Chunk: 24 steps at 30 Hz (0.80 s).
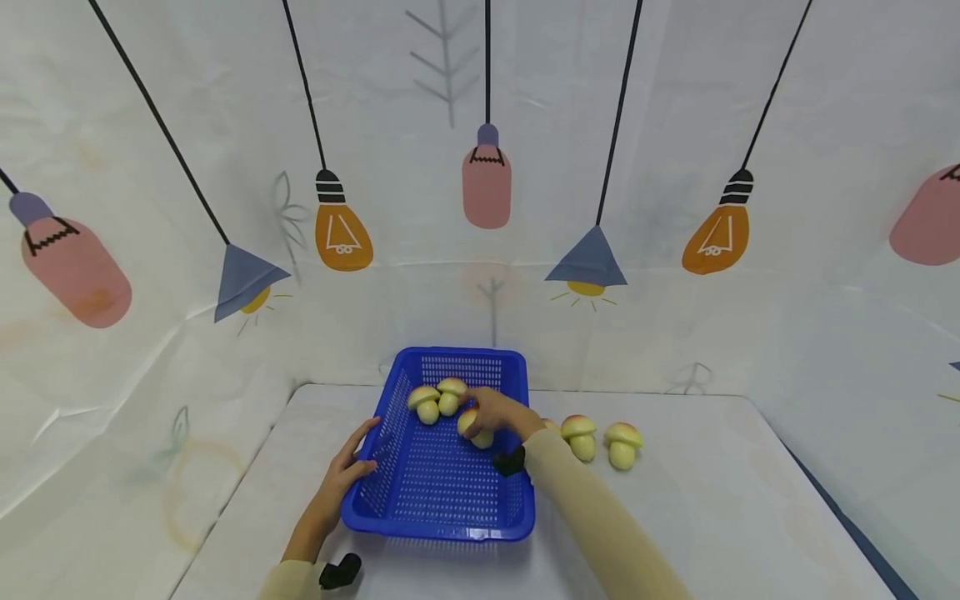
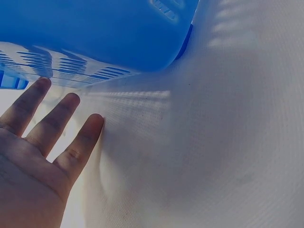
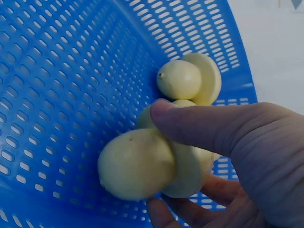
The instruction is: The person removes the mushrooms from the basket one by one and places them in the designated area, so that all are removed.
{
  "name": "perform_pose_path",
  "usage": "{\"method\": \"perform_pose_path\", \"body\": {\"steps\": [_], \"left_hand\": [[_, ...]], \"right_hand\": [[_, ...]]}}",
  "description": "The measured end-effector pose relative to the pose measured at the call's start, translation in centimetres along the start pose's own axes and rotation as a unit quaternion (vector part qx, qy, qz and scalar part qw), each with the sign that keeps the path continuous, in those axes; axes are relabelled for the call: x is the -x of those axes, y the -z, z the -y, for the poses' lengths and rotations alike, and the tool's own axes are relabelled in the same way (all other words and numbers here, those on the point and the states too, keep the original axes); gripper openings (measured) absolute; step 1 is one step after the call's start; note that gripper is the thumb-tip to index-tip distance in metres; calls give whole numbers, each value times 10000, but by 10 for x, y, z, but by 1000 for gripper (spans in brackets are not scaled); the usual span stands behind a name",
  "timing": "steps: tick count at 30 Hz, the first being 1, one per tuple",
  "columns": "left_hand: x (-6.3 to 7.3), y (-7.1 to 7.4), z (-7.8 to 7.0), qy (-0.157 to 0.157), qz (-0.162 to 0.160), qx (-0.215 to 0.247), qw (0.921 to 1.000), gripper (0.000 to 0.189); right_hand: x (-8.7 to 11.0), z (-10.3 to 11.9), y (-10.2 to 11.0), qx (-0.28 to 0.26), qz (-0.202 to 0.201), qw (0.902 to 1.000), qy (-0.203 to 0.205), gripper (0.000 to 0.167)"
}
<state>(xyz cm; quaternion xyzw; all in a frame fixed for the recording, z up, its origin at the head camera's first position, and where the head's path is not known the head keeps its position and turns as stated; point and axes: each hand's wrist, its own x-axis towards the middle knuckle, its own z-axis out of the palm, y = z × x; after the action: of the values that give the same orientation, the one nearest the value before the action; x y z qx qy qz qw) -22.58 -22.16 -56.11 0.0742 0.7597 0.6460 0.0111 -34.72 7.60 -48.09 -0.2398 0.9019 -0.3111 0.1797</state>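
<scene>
Blue slotted basket, three yellowish mushrooms inside, three others at right

Right sleeve hides most of leftmost table mushroom. Right hand partly covers held mushroom. Left wrist view: left hand and basket cut off, basket marking blurred.

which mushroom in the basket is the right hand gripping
The rightmost mushroom in the blue basket: the right hand grips it; the other two sit farther left, outside its grip.
</scene>
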Motion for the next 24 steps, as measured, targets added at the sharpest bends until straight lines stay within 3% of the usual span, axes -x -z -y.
{"method": "perform_pose_path", "body": {"steps": [14,24], "left_hand": [[0,-1,-1,18,-12,-45,10000,70],[0,-1,0,-51,5,2,10000,70]], "right_hand": [[1,0,-5,355,-79,9992,143,47],[4,2,-5,127,-185,9990,373,44]]}}
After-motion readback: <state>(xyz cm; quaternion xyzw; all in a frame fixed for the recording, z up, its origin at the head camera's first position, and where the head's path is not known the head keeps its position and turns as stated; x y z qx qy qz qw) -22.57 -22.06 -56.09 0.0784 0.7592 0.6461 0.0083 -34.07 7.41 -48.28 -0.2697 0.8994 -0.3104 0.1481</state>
